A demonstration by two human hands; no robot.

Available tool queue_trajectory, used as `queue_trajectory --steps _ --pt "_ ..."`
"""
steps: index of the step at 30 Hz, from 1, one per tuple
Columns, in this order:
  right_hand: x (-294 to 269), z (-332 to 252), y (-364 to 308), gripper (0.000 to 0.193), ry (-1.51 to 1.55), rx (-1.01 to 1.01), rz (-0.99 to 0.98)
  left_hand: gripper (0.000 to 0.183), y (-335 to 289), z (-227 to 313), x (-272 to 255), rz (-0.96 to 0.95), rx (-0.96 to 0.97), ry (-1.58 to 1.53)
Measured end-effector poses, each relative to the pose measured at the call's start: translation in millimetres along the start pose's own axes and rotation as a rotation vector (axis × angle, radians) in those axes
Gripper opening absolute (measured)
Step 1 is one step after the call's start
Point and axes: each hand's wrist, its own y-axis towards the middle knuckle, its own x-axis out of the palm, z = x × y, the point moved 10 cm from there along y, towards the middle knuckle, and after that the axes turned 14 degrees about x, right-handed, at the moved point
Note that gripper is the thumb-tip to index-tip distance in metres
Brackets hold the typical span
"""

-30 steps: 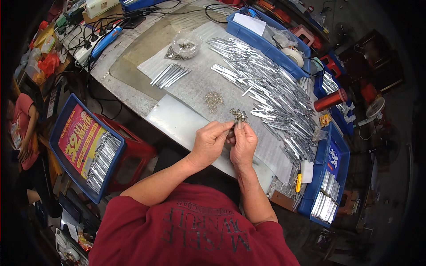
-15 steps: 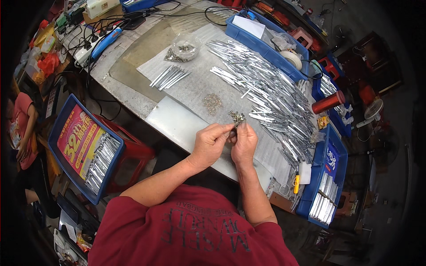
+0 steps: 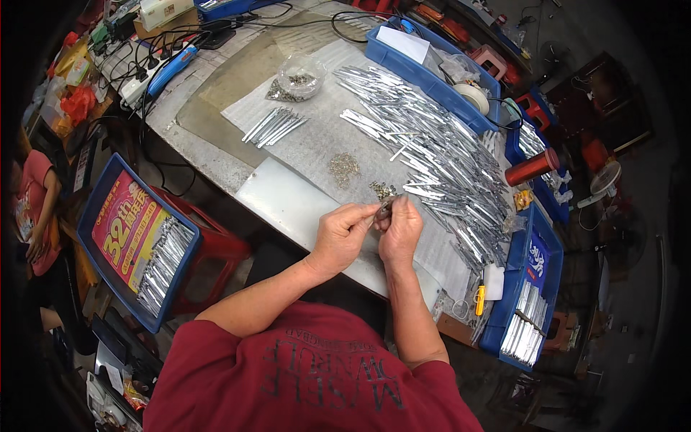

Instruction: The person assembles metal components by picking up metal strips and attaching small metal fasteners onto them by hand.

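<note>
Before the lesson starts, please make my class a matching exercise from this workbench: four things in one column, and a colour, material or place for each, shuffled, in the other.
Things:
1. Rod pile
2. Parts bag
3. Roll
4. Small tool

Descriptions:
A. Inside a blue bin
B. Yellow
C. Silvery
D. Clear plastic

Right pairs: 1-C, 2-D, 3-A, 4-B

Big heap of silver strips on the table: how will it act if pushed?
The silver strips are probably stiff, since they lie straight without drooping. They look shiny and smooth, so likely slide easily. Loosely overlapping at odd angles, they may drag neighbours along; pushed left, some could run into the small metal parts close by.
</note>
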Motion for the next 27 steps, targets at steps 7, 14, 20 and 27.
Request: queue_trajectory --steps 7,14,20,27 --pt "-3 -1 1 0.029 -0.073 -0.078 -0.039 0.018 -2 -3 3 0.003 -0.037 -0.043" --pt "-2 4 0 0.025 -0.069 -0.048 -0.030 0.018 -4 -3 0 0.008 -0.028 -0.032" --pt "2 -2 -3 0.024 -0.134 -0.104 -0.009 0.018 -7 -14 0 0.027 -0.104 -0.083" --pt "-2 5 -1 0.025 -0.095 -0.051 -0.017 0.018 -9 -16 0 0.002 -0.109 -0.085"
